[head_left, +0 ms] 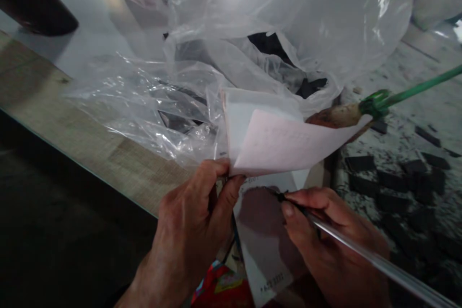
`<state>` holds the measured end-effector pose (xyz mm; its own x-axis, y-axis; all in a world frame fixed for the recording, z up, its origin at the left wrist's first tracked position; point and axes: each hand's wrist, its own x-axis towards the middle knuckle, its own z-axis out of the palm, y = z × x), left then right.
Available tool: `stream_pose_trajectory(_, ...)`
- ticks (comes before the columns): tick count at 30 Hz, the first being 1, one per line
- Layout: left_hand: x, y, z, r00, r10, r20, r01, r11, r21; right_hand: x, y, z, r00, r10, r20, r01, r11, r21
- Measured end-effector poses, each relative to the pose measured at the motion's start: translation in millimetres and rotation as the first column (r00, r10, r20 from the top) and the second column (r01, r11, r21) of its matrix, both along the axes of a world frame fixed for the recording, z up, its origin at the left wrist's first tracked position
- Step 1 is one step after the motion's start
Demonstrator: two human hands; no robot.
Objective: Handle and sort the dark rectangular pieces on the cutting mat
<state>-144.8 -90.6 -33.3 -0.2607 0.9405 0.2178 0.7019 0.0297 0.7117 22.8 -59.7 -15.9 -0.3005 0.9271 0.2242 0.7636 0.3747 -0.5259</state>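
A small paper notepad (265, 231) lies beneath my hands, with a pinkish sheet (288, 142) folded up and curling to the right. My left hand (197, 221) pinches the pad at its left side, near the fold, with thumb and index finger. In my right hand (328, 245) is a pen (361, 250) with a clear barrel and black tip end, its point at the lower page near a line of writing. More handwriting shows at the bottom of that page, too blurred to read.
Clear plastic bags (288, 5) with dark pieces inside spread behind the pad. A brush with a green handle (422, 87) lies at the right, above scattered black chips (393, 197). A dark cylinder (39, 5) stands upper left. Something red (227, 286) shows below the pad.
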Motion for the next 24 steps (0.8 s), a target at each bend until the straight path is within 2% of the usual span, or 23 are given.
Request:
stream_pose_trajectory(10, 1.0, -0.2, -1.1, 0.999, 0.001, -0.032, 0.001, 0.999, 0.033, -1.1, -0.8, 0.1, 1.0, -0.013, -0.014, 0.013, 1.0, -0.014)
stream_pose_trajectory(17, -1.0, -1.3, -0.1, 1.0, -0.006, -0.024, 0.007, 1.0, 0.025, -2.9, -1.5, -2.2, 0.994, -0.089, -0.067, 0.087, 0.996, -0.031)
stream_pose_trajectory(24, 0.3, 0.8, -1.7, 1.0, -0.003, -0.009, 0.003, 1.0, 0.022, -1.0, 0.6, 1.2, 0.999, -0.033, -0.009, 0.033, 0.999, -0.027)
